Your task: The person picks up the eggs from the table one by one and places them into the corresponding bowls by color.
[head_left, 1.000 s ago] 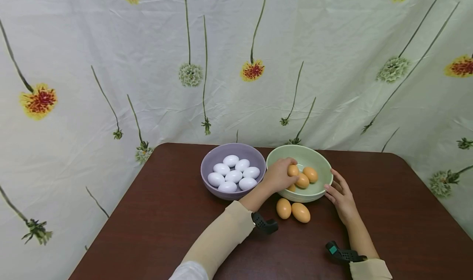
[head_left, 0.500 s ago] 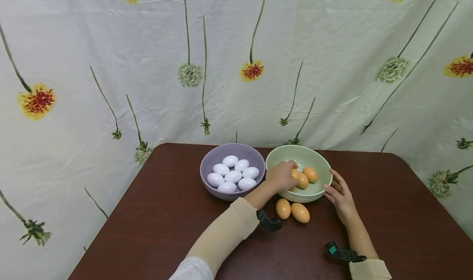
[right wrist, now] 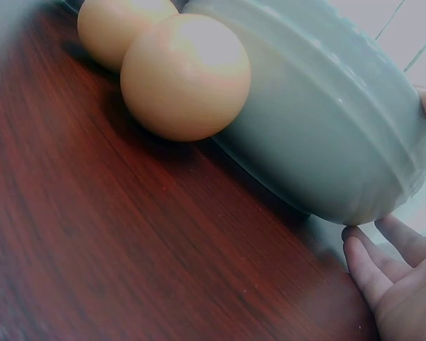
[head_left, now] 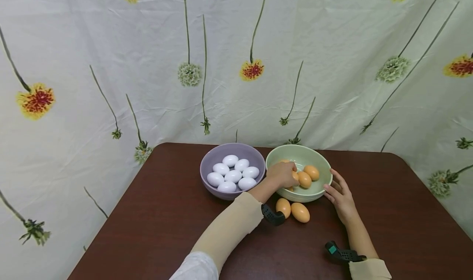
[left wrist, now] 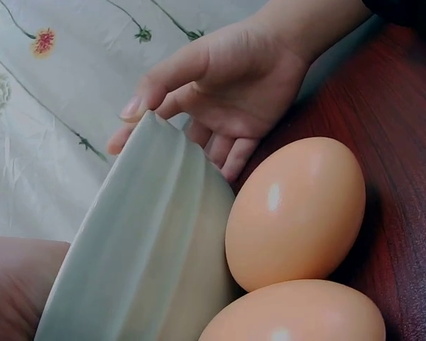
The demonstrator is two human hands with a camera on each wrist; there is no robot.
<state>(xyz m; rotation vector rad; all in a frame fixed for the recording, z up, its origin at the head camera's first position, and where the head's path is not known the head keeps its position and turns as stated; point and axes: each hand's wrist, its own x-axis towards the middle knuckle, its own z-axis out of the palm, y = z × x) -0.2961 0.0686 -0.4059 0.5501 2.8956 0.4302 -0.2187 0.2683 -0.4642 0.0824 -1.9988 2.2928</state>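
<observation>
Inside the pale green bowl (head_left: pixel 322 181), my left hand (head_left: pixel 278 175) reaches down with its fingers curled over a brown egg (head_left: pixel 295 177), most of which they cover. Other brown eggs lie beside it, among them one egg (head_left: pixel 304 180) right of the fingertips and one egg (head_left: pixel 284 161) peeking out behind the knuckles. My right hand (head_left: pixel 341 200) holds the bowl's right side, thumb and fingers spread along rim and outer wall; the left wrist view shows this right hand (left wrist: pixel 241 82) at the rim too. Two brown eggs (left wrist: pixel 298 213) rest on the table against the bowl's near side.
Left of the green bowl, close by it, stands a purple bowl (head_left: pixel 207 175) with several white eggs (head_left: pixel 233 176). Both bowls are near the back edge of the dark red-brown table (head_left: pixel 155 214). A flower-print cloth (head_left: pixel 155 58) hangs behind.
My left hand has shifted slightly right and lower in the green bowl. A brown egg now shows behind its knuckles, and the neighbouring eggs have moved a little right. My right hand stays put.
</observation>
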